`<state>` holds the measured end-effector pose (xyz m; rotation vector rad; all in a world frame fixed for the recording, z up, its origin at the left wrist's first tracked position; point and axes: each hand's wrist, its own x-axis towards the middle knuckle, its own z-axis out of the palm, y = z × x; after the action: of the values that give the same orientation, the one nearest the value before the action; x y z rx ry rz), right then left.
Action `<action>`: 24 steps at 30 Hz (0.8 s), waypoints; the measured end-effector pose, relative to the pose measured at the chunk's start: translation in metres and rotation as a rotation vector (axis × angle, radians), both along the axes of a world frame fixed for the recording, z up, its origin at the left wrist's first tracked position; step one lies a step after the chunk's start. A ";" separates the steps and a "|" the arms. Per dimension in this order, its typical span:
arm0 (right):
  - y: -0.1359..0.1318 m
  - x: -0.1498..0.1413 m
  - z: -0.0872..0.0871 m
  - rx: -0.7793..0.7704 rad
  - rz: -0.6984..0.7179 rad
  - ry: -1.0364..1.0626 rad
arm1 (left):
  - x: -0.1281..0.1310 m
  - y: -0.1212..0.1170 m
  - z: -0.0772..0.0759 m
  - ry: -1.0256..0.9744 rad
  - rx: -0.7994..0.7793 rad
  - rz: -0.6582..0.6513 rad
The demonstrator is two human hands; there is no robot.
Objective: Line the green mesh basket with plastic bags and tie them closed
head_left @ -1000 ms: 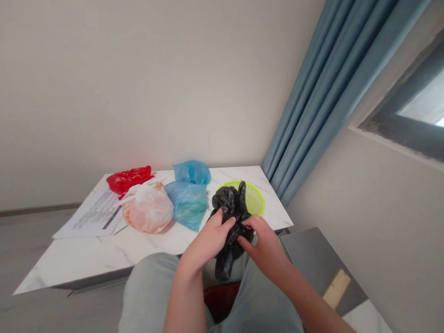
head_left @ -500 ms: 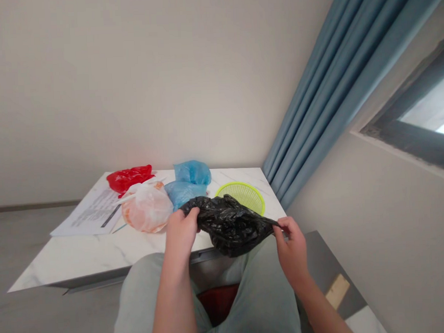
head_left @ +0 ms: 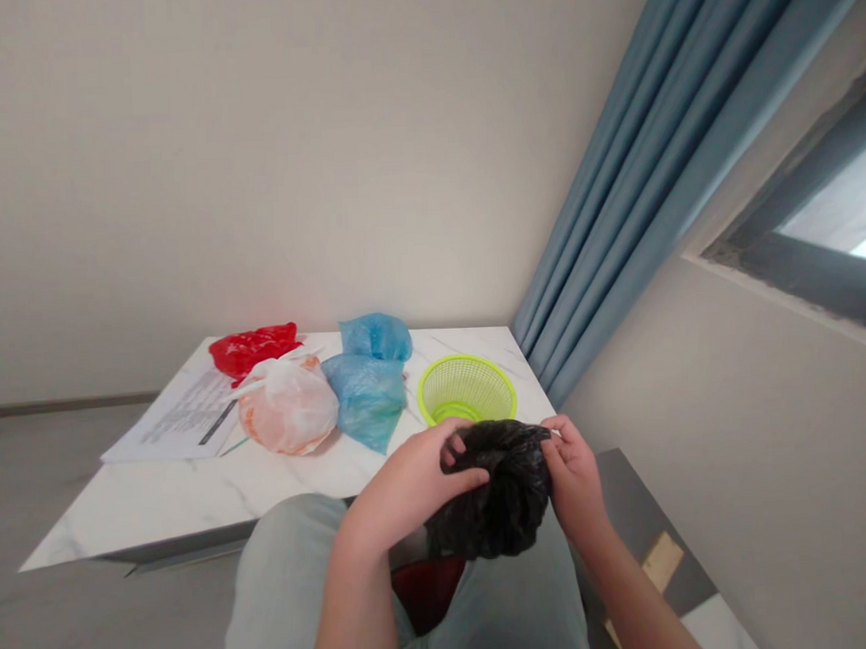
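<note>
Left hand (head_left: 404, 488) was curled over sideways, fingers (head_left: 465, 478) bent in, while the right hand (head_left: 573, 481) stood up pinching, both pretty close together.

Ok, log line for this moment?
left hand: gripping black plastic bag | right hand: gripping bag's edge | lime-green basket: on marble table

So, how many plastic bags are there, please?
5: red bag, two blue bags, white bag on the marble table; black bag between left hand and right hand. Others may be hidden.

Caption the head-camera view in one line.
Left hand and right hand bunch a crumpled black plastic bag near a round lime-green plastic basket.
</note>
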<state>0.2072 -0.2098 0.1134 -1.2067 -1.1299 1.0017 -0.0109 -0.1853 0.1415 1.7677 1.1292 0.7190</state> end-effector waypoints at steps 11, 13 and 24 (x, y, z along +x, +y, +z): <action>0.012 0.017 -0.009 0.022 -0.027 0.123 | 0.003 0.020 -0.021 0.115 0.215 0.276; 0.019 0.031 -0.012 0.046 -0.163 0.137 | -0.012 0.029 -0.028 0.156 0.241 0.573; 0.021 0.050 -0.018 0.090 -0.420 -0.019 | -0.033 0.037 -0.034 -0.748 0.094 0.838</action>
<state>0.2570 -0.1884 0.0955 -1.3125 -0.8758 0.6150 -0.0438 -0.1488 0.1078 0.8617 1.2641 1.7671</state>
